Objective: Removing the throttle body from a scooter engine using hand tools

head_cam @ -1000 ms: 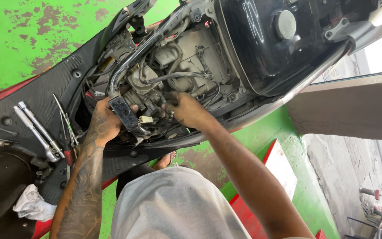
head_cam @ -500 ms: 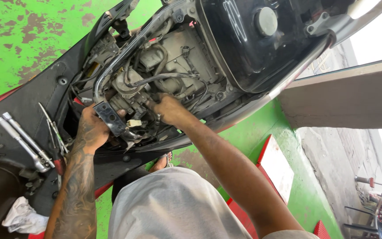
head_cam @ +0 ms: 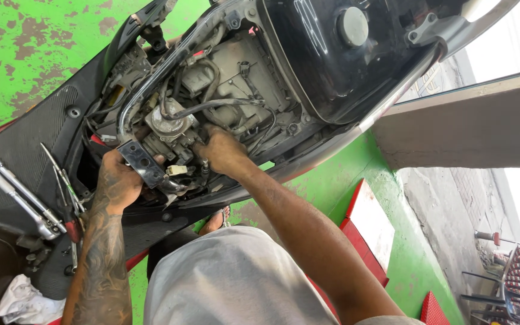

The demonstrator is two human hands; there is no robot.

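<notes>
Your left hand (head_cam: 118, 183) was clamped on the black metal bracket (head_cam: 142, 164). Your right hand (head_cam: 221, 150) had closed on the grimy grey carburettor (head_cam: 170, 135); it looked rigid, greasy, best gripped by its body.

Socket wrenches (head_cam: 22, 195) and pliers (head_cam: 67, 198) lie on the footboard at left; white rag (head_cam: 25, 301) near left; green floor (head_cam: 25, 48) far left.

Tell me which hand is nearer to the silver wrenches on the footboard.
Left. The left hand grips a black bracket just right of the wrenches; the right hand is farther right, in the engine.
</notes>
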